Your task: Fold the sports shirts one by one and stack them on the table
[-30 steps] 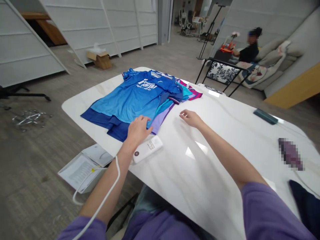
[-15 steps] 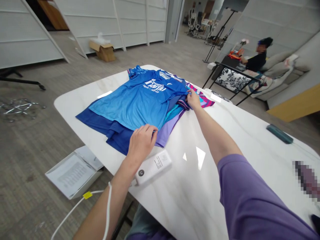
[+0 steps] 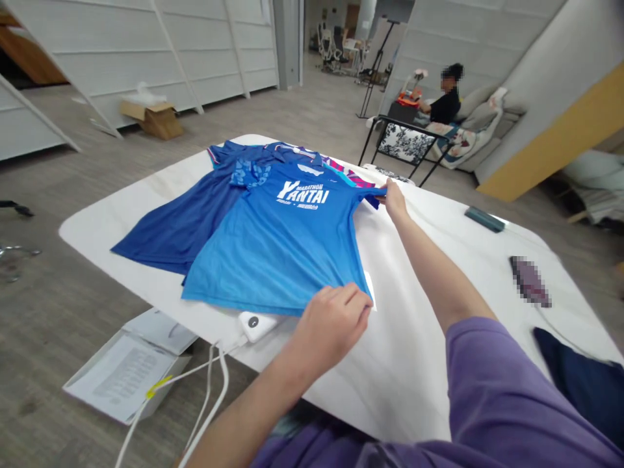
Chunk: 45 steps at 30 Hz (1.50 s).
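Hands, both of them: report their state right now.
Left hand: closed, holding the light blue shirt by its hem.
Right hand: closed, holding the same shirt by its sleeve.

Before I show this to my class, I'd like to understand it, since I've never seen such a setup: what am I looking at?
There is no machine here: these are a person's own bare hands. The view comes from a single camera worn on the head, looking forward and down. The left hand holds the near hem of a bright blue shirt at its corner, and the right hand holds its sleeve. The shirt lies partly over a dark blue shirt on a white table and partly covers a white device with a cable. To the right are a dark green object and dark navy cloth.
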Tool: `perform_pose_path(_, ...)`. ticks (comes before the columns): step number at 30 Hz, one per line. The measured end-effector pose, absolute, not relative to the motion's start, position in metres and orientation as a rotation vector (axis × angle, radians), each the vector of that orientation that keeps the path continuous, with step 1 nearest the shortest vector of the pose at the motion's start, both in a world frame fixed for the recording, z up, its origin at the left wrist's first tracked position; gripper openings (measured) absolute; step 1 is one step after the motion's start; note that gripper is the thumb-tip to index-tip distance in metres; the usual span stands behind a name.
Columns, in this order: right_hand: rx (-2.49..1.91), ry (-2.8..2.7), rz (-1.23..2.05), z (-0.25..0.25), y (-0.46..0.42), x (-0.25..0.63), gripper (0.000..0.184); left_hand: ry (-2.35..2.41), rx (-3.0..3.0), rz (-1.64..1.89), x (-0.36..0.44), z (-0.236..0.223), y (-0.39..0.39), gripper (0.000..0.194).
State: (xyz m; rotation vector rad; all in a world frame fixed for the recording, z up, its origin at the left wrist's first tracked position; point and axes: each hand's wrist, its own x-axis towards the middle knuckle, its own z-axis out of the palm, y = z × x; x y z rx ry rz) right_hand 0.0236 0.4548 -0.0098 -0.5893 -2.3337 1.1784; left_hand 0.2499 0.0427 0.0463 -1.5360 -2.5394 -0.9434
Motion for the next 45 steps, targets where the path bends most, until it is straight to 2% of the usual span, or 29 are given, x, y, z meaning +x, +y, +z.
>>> perform_pose_path(4, -0.874, -2.111, 1.216, -0.025, 0.523, 0.137, 0.032, -2.475, -1.973, -1.009, 0.326, 0.023, 0.098, 0.015)
perform_pose_path(10, -1.062, -2.022, 1.205, -0.047, 0.616, 0.304, 0.040, -2.369, -2.519, -0.912, 0.438, -0.010, 0.168, 0.023)
perform_pose_path(14, -1.205, -2.212, 0.861, -0.046, 0.658, 0.399, 0.047, -2.255, -2.716, -1.002, 0.462, -0.008, 0.189, 0.037)
perform_pose_path(19, -1.226, -2.434, 0.294, -0.046, 0.663, 0.461, 0.058, -2.489, -2.185, -0.979, 0.377, -0.015, 0.211, 0.048)
perform_pose_path(23, -0.934, -2.656, 0.358, -0.062, 0.637, 0.461, 0.074, -2.676, -1.726, -0.761, 0.268, -0.039, 0.238, 0.060)
perform_pose_path(25, -0.950, -2.734, 0.429, -0.074, 0.623, 0.459, 0.091, -2.778, -1.584, -0.606, 0.230, -0.053, 0.244, 0.072)
perform_pose_path(28, -1.108, -2.759, 0.454, -0.086, 0.608, 0.465, 0.118, -2.906, -1.492, -0.388, 0.207, -0.068, 0.238, 0.084)
perform_pose_path(30, -1.179, -2.730, 0.428, -0.087, 0.603, 0.469, 0.127, -2.942, -1.472, -0.325, 0.204, -0.070, 0.233, 0.089)
perform_pose_path(32, -1.179, -2.699, 0.398, -0.081, 0.603, 0.464, 0.126, -2.916, -1.436, -0.349, 0.196, -0.064, 0.237, 0.088)
perform_pose_path(36, -1.001, -2.728, 0.471, -0.068, 0.619, 0.422, 0.099, -2.791, -1.400, -0.499, 0.145, -0.049, 0.287, 0.076)
perform_pose_path(38, -1.011, -2.727, 0.563, -0.070, 0.634, 0.394, 0.094, -2.830, -1.424, -0.519, 0.109, -0.050, 0.321, 0.074)
perform_pose_path(45, -1.330, -2.521, 0.639, -0.100, 0.684, 0.333, 0.110, -2.999, -1.335, -0.396, 0.027, -0.083, 0.373, 0.089)
